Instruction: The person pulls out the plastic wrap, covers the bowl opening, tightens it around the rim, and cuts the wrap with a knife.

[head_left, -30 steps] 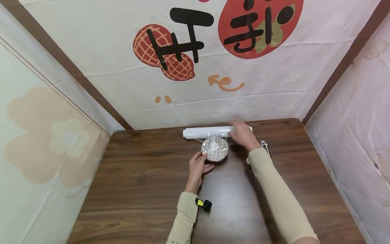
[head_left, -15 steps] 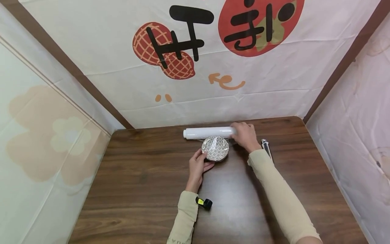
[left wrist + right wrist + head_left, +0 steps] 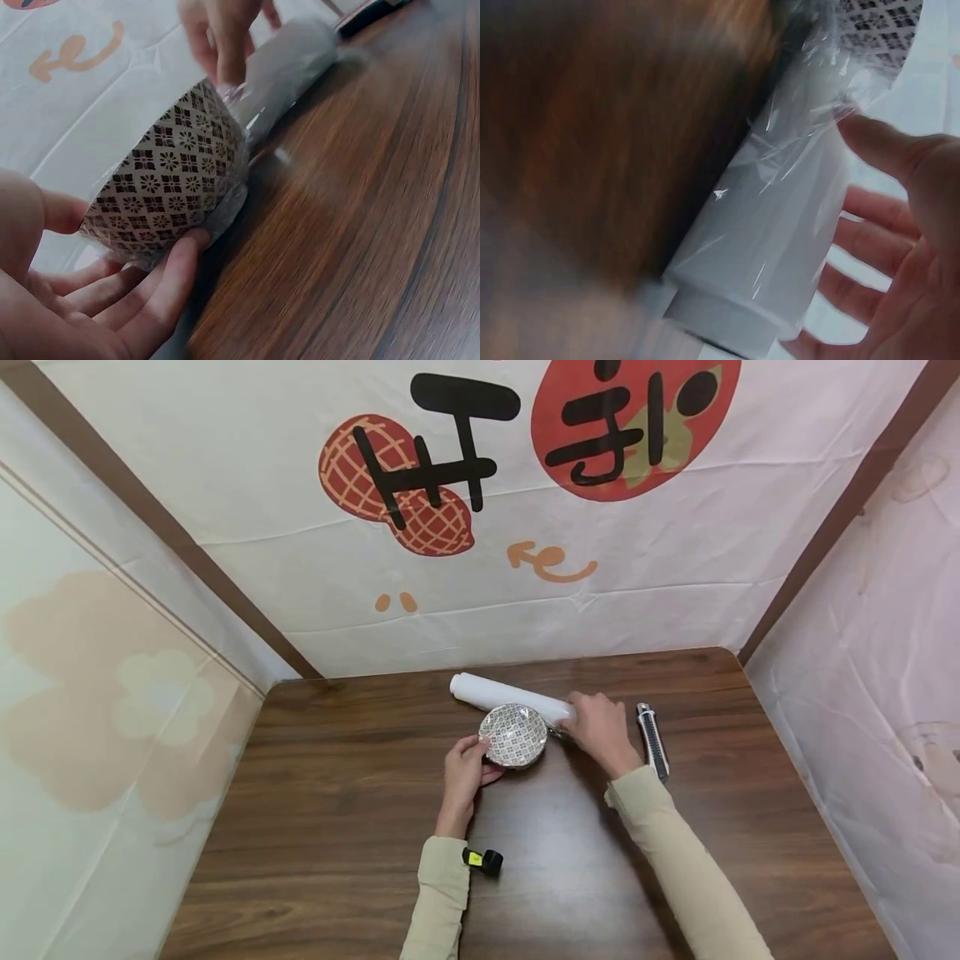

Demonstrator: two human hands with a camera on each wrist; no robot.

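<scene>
A rounded bowl [image 3: 513, 737], beige with dark squares and little flowers, sits mouth up, clear film [image 3: 787, 142] clinging to its wall. The wrinkled film runs to a white roll [image 3: 487, 691] just beyond, slanting from far left to near right.

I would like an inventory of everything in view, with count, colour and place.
table: 1, brown, below
film roll: 1, white, table's back
bowl: 1, off-white with dark pattern, before the film roll
clear film: 1, transparent, on bowl and film roll
utility knife: 1, silver and black, table's right
back cloth: 1, printed white, beyond table
side cloths: 2, printed pale, left and right
strips: 2, brown, back corners
wrist device: 1, black and yellow, left wrist
sleeves: 2, beige, both arms
left grip: 1, bare hand, on bowl
right grip: 1, bare hand, on film roll
</scene>
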